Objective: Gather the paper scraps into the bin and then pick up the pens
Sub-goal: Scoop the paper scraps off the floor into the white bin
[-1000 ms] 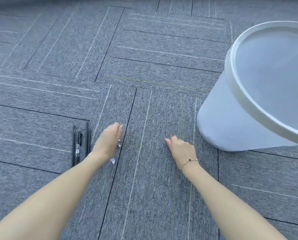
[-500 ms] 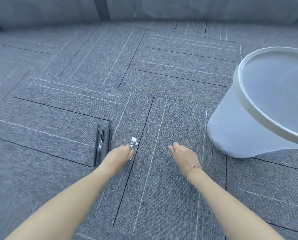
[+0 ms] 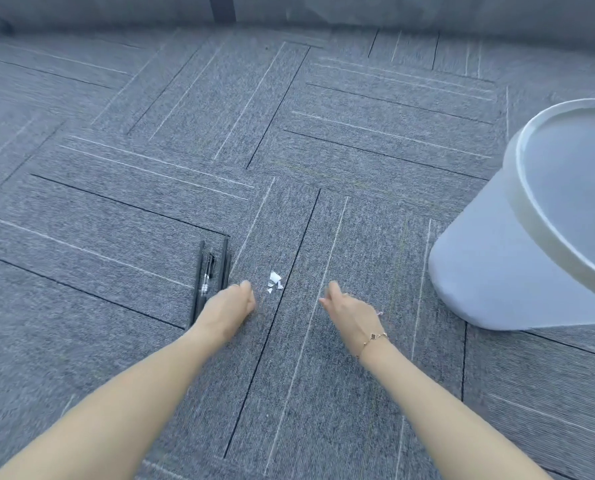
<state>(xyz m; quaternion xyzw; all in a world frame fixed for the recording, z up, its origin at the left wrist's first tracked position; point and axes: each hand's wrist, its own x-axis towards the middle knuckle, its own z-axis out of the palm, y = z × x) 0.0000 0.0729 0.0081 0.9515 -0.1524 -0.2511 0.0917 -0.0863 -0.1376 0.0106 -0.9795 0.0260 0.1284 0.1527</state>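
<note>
Over the last second your left hand (image 3: 232,306) drew back toward you and uncovered the scraps (image 3: 274,281), which it had been hiding against the carpet (image 3: 375,161). They lay in a small white cluster just beyond your left knuckles, nearer that hand than your right hand (image 3: 349,311), and they touched neither. Your left fingers were curled loosely under and held nothing that I could see. Your right fingers were half spread and empty, with the thumb pointing inward toward the paper.

I judged the gathering not yet finished: the scraps were still on the floor, and the bin (image 3: 517,258) stood well apart to your right, its open mouth tilted toward you.

The pens (image 3: 210,271) lay untouched just left of your left hand, side by side and partly behind your wrist. Their long axes ran away from you, nearly parallel to your forearm. Which end carried the tip, I could not tell.
</note>
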